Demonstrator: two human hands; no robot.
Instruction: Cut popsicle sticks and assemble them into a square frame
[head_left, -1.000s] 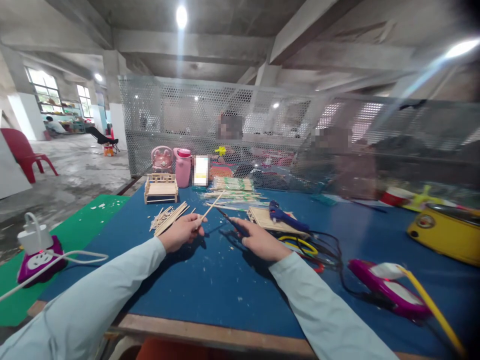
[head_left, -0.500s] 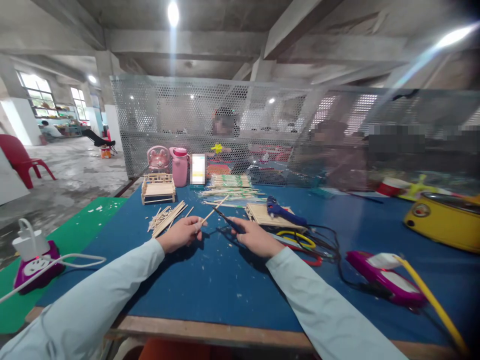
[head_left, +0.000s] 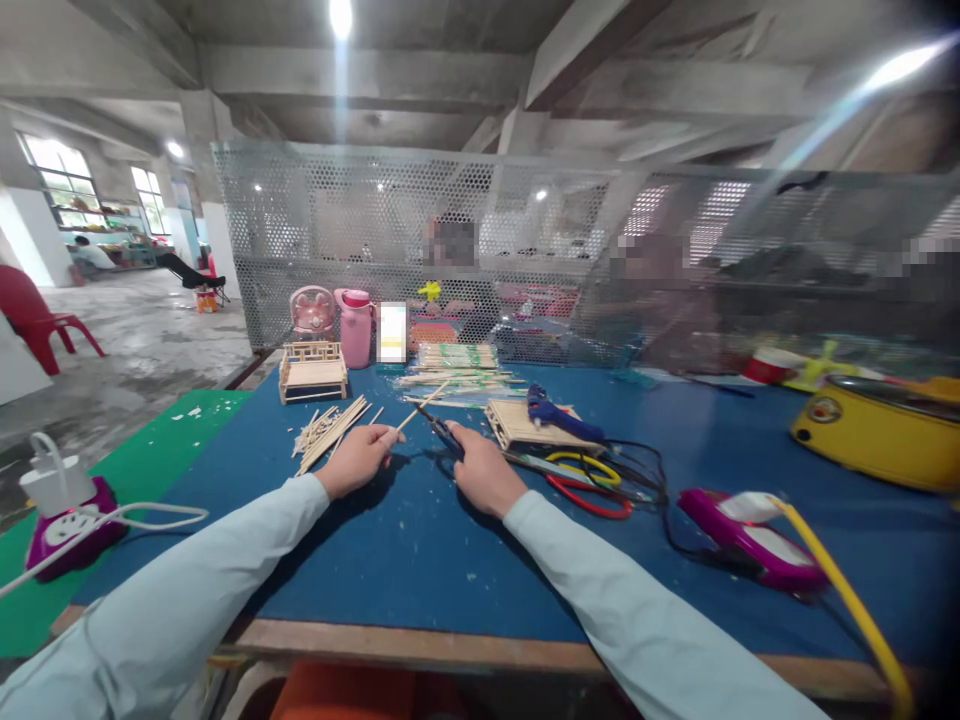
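Note:
My left hand pinches a thin wooden stick, which slants up and away to the right. In my right hand is a pair of dark-handled pliers, their jaws meeting the stick near its middle. Whether the jaws are closed on it is too small to tell. Left of my left hand lies a pile of loose cut sticks. A blue glue gun rests on a slatted wooden piece, right of the pliers. Scissors with red and yellow handles lie by my right wrist.
Bundled sticks and a small wooden model sit toward the back, near a pink jug and a phone. Power strips with cables flank the blue tabletop. A yellow pot stands right; people sit behind the mesh screen.
My right hand has shifted left with the pliers, and their jaws are lower on the stick. The whole view has moved slightly. My left hand still holds the stick.

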